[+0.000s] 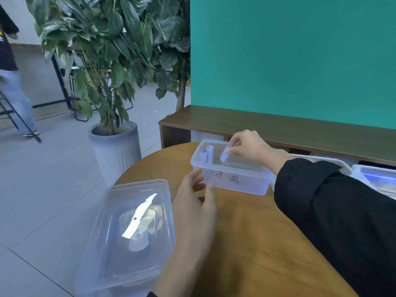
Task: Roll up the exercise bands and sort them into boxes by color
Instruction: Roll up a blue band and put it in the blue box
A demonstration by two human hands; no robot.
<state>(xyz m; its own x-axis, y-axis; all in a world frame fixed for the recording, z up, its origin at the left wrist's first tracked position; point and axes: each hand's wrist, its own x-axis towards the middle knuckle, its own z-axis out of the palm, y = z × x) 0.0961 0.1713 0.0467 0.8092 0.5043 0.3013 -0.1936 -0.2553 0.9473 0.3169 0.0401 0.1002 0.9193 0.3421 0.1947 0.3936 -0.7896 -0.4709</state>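
Right hand (248, 145), in a black sleeve (334, 215), reaches in from the right edge to centre frame and pinches a rolled pale-blue band (225, 156) between thumb and fingertips, holding it tilted over the open clear box (235, 183); can't tell if the roll's lower end touches the box floor. That box sits on the round wooden table (257, 243), centre frame, with handwriting on its near wall. Two more pale-blue rolled bands (206, 154) stand upright, touching each other, in the box's left end, apart from the held roll. Left hand (196, 206) comes up from the bottom centre, fingers relaxed and slightly bent, gripping nothing; fingertips sit just beside the box's near-left corner, contact unclear. Lower left of frame: a second clear box (128, 234) on the table edge, lid on or upside down, can't tell which, with a white glare streak across it and something pale and blurred inside. Right edge: part of another clear container (375, 179) with a blue strip inside, behind the sleeve. Behind the table: a low wooden bench (278, 125) against a teal wall (289, 56). Upper left: a potted plant (111, 61) in a grey pot, and a person's legs at the left border.
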